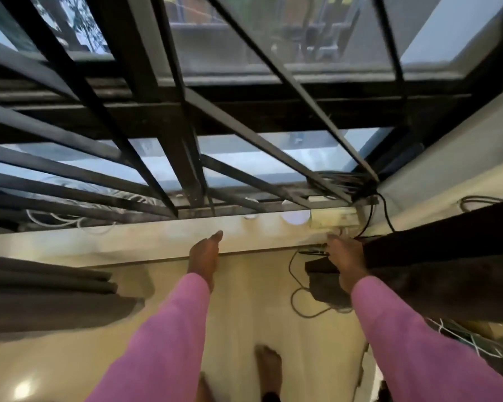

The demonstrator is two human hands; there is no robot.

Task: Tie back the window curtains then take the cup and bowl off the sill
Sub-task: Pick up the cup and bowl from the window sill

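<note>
The pale window sill (128, 242) runs across the view below black window bars (169, 158). A blurred white round thing (295, 218) sits on the sill near its right end; I cannot tell if it is the cup or the bowl. A grey curtain (47, 294) hangs bunched at the left and a dark curtain (436, 256) at the right. My left hand (205, 253) reaches over the sill's front edge with straight fingers and holds nothing. My right hand (346, 256) lies against the dark curtain's edge, its fingers hidden.
Black cables (357, 184) bunch in the sill's right corner and run down the wall. A black box (325, 282) with a looped cable hangs on the wall under the sill by my right hand. White wires (476, 343) lie at the lower right. My bare foot (269, 364) stands on the floor.
</note>
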